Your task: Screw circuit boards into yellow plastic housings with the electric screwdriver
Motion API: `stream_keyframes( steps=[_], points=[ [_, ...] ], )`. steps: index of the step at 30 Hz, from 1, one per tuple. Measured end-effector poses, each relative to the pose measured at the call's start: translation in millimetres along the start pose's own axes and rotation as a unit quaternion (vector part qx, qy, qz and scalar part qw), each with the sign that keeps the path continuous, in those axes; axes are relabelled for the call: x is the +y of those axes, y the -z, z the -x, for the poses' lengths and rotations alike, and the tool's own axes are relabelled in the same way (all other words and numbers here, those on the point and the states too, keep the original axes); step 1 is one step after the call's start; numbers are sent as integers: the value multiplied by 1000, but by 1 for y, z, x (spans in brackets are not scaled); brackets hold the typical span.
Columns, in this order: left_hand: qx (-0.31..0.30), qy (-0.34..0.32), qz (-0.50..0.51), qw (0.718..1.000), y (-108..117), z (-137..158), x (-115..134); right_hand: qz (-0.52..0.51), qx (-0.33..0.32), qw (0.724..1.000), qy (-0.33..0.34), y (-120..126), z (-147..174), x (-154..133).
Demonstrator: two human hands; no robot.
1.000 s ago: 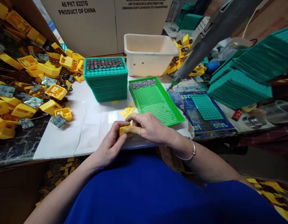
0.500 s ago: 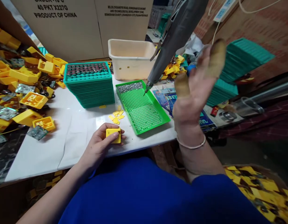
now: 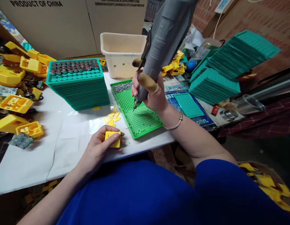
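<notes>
My left hand (image 3: 104,142) grips a small square yellow plastic case (image 3: 113,140) near the table's front edge, thumb across its top. Wrapped round a grey electric screwdriver (image 3: 156,47) is my right hand (image 3: 154,92), with finger cots on some fingers. The tool tilts, its bit pointing down over a green perforated tray (image 3: 133,125). Small silver screws (image 3: 122,87) lie heaped at the tray's far end, and many of the holes look filled with screws. Several flat yellow pieces (image 3: 112,116) lie on the table between the yellow case and the tray.
A stack of teal trays (image 3: 81,90) topped with round dark parts stands left of the green tray. Behind is a white bin (image 3: 123,59). Yellow housings (image 3: 15,103) with circuit boards pile up at left. More teal trays (image 3: 217,84) lean at right, beside a flat teal sheet (image 3: 188,104).
My right hand, raised and open beside the hanging screwdriver before, has moved left and closed round it. The screwdriver's tip has come lower and leftward. My left hand still holds the yellow case.
</notes>
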State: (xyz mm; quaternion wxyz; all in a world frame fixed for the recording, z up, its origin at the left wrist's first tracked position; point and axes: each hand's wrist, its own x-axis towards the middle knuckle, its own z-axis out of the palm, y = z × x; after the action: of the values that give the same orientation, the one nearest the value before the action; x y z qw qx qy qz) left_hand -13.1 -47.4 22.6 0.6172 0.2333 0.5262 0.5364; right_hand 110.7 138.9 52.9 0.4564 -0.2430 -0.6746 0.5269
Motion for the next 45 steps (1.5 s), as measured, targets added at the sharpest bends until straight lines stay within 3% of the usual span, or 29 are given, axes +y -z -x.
stream_keyframes(
  steps=[8,17,22,26,31,35,39,45],
  points=[
    [-3,8,-6,1000,1,-3,-1,50,50,997,-5,-9,1,20],
    [-4,0,-7,1000,2,-1,-1,-52,25,997,57,-8,0,27],
    [-26,3,31,999,8,-6,-4,-22,33,998,50,-10,-1,28],
    [-26,3,78,997,11,-11,-7,-35,25,998,54,-10,-2,17],
    [-25,-7,93,995,10,-12,-9,-19,40,998,51,-23,8,-19],
    [-22,-3,103,994,10,-12,-10,-100,-10,994,52,-41,29,-42],
    [-24,-7,105,994,11,-11,-11,-168,-74,982,45,-54,45,-43],
    [-41,-11,105,994,12,-11,-11,-102,-84,991,28,-60,46,-33]
  ],
)
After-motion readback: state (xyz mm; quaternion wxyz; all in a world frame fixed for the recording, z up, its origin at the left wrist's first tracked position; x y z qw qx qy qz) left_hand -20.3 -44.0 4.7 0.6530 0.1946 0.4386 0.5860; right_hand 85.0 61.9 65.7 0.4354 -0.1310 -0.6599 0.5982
